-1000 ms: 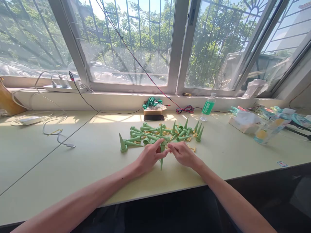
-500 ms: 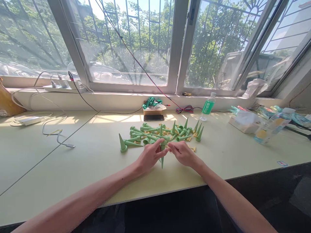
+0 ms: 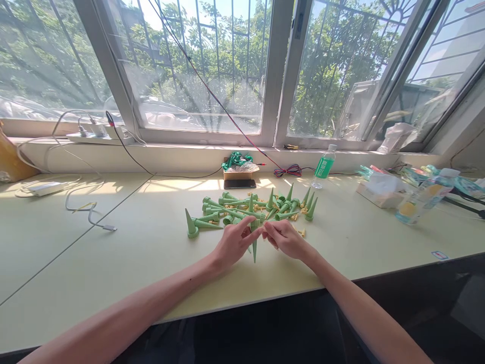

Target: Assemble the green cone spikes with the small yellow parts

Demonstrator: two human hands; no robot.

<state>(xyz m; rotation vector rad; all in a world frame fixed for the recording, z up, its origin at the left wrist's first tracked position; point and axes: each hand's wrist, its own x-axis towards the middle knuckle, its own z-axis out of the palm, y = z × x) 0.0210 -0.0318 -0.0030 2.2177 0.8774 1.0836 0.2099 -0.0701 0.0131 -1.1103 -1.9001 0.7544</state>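
In front of the pile, my left hand (image 3: 233, 245) is closed around a green plastic spike (image 3: 254, 251), its pointed end hanging down. My right hand (image 3: 287, 238) is pinched at the spike's right side, with its fingertips meeting those of my left hand. Whatever lies inside that pinch is too small or hidden to make out. Behind both hands lies a heap of similar green spikes (image 3: 217, 203), some standing on their caps and some lying flat. Small yellow plastic pieces (image 3: 303, 232) are scattered among them and to the right.
A small cardboard box (image 3: 240, 174) with green material stands behind the heap, a black phone (image 3: 240, 184) before it. Further right are a green-labelled bottle (image 3: 323, 168), a tissue box (image 3: 381, 194) and another bottle (image 3: 411, 211). A white cable (image 3: 91, 215) lies left. The table edge (image 3: 242, 305) is nearest me.
The spike's lower tip has swung slightly right. My right hand's lower fingers have loosened a little, while both hands stay in nearly the same place.
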